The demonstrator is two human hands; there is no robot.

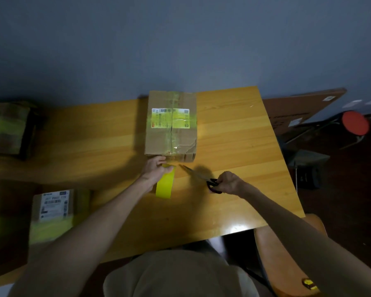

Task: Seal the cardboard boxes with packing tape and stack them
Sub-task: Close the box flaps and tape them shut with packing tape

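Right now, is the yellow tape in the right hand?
No, the right hand grips the scissors, while the left hand holds the yellow tape.

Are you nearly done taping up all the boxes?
Getting there. The middle box already has tape along its top seam, and the near-left box and far-left box show yellow bands. Right now the left hand holds the yellow tape at the middle box's near edge, and the right hand points scissors at it. Cutting and stacking are left.
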